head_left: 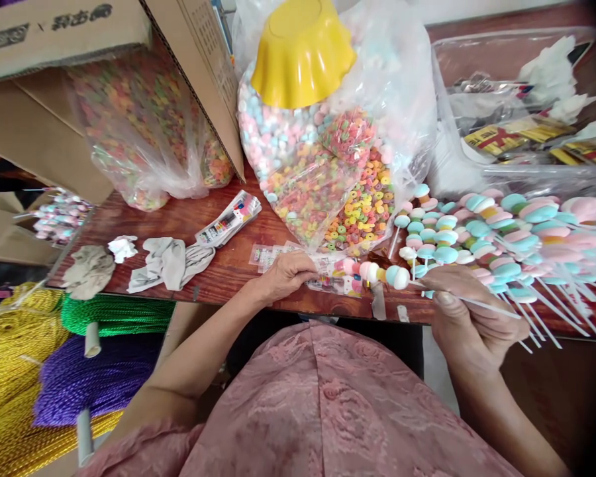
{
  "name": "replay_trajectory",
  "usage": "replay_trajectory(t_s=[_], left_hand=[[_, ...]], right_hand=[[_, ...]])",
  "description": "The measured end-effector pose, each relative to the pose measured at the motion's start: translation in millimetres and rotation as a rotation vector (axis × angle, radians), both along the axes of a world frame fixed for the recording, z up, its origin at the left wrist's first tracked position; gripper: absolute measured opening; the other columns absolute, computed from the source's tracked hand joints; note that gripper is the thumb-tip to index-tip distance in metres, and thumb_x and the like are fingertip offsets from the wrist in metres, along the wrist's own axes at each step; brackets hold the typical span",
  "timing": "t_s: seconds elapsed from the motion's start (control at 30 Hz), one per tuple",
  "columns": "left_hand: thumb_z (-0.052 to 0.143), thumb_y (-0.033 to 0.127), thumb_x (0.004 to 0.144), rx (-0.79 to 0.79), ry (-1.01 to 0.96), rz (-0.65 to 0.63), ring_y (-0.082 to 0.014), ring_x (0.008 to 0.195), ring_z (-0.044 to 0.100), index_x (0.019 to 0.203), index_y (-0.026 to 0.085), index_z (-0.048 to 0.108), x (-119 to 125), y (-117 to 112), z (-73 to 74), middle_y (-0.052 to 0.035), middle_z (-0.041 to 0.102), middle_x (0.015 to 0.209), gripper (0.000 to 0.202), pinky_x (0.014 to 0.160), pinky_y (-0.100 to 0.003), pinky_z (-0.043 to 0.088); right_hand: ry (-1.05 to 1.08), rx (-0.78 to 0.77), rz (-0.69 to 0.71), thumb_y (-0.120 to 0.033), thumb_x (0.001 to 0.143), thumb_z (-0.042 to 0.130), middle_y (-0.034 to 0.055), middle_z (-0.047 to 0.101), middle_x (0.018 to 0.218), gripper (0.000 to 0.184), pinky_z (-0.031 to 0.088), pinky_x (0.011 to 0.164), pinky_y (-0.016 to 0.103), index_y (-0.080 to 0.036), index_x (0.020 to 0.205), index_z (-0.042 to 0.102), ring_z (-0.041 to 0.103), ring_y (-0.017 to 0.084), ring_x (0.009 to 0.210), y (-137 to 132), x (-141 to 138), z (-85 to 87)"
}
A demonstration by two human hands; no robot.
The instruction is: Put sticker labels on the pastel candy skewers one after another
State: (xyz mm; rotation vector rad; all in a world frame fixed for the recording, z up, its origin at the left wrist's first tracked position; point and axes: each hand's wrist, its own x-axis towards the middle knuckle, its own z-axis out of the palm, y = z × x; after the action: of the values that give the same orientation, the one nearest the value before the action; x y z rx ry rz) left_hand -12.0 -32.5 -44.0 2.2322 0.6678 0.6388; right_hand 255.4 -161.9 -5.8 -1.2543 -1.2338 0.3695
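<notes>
My right hand (477, 321) is closed on the white stick of a candy skewer (377, 273), threaded with pink, white, yellow and blue pieces. The skewer lies level, pointing left, and its far end meets a clear printed plastic wrapper (330, 283). How far it reaches inside I cannot tell. My left hand (289, 273) pinches the wrapper's left end near the table's front edge. Other flat wrappers (265, 255) lie just behind the left hand. Beside my right hand is a large pile of similar candy skewers (519, 222), their white sticks toward me.
Behind my hands sits a bag of ring candies (362, 212) and marshmallows with a yellow bowl (302, 53) on top. A cardboard box (193, 73), wrapper stack (231, 217) and grey cloth (171, 264) are left. A clear bin (526, 175) stands back right.
</notes>
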Motion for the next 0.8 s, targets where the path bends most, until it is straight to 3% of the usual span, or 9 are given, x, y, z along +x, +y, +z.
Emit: replay_trajectory(t_s=[0.1,0.37,0.47,0.57,0.67,0.8], left_hand=[[0.057,0.032,0.095,0.025,-0.006,-0.027,-0.0156,0.078,0.063,0.081,0.017,0.072,3,-3,3.6,-0.0068,0.072,0.080,0.025,0.078,-0.029,0.048],[0.063,0.035,0.091,-0.026,-0.029,0.040,-0.0156,0.082,0.065,0.079,0.017,0.070,5,-9,5.2,-0.0061,0.071,0.083,0.023,0.079,-0.027,0.049],[0.062,0.034,0.091,0.021,-0.047,0.063,-0.0177,0.088,0.064,0.103,0.015,0.068,4,-8,8.3,-0.0097,0.071,0.099,0.023,0.083,-0.031,0.049],[0.065,0.040,0.090,0.071,0.001,0.001,-0.0223,0.101,0.062,0.127,0.016,0.058,6,-6,14.3,-0.0132,0.068,0.115,0.045,0.091,-0.037,0.048],[0.063,0.045,0.090,0.020,0.061,-0.100,-0.0226,0.101,0.062,0.120,0.016,0.061,12,-5,22.8,-0.0111,0.069,0.108,0.041,0.089,-0.035,0.047],[0.058,0.046,0.093,-0.111,0.090,-0.134,-0.0192,0.090,0.063,0.111,0.015,0.061,22,-9,34.1,-0.0076,0.068,0.100,0.036,0.081,-0.030,0.047]], right_hand=[[-0.024,0.079,0.090,-0.021,0.082,0.069,0.0021,0.073,0.079,0.016,0.053,0.085,0.051,-0.032,0.088,0.078,0.068,0.024,0.075,3,2,2.3],[0.145,-0.002,0.245,-0.026,0.087,0.067,0.0011,0.072,0.080,0.010,0.056,0.078,0.041,-0.029,0.086,0.077,0.067,0.019,0.078,17,-6,-3.1],[0.332,-0.001,0.283,-0.029,0.086,0.069,0.0004,0.070,0.074,0.009,0.055,0.074,0.038,-0.027,0.081,0.076,0.066,0.019,0.074,25,-13,-5.0],[0.420,0.001,0.272,-0.031,0.084,0.071,0.0007,0.071,0.074,0.008,0.055,0.076,0.039,-0.026,0.080,0.076,0.066,0.019,0.074,29,-17,-5.6],[0.378,0.030,0.304,-0.030,0.086,0.070,0.0019,0.072,0.074,0.009,0.054,0.080,0.039,-0.026,0.084,0.078,0.066,0.020,0.079,29,-19,-5.6],[0.227,0.049,0.335,-0.029,0.087,0.069,0.0031,0.074,0.079,0.011,0.054,0.080,0.040,-0.027,0.090,0.079,0.067,0.019,0.077,29,-22,-4.5]])
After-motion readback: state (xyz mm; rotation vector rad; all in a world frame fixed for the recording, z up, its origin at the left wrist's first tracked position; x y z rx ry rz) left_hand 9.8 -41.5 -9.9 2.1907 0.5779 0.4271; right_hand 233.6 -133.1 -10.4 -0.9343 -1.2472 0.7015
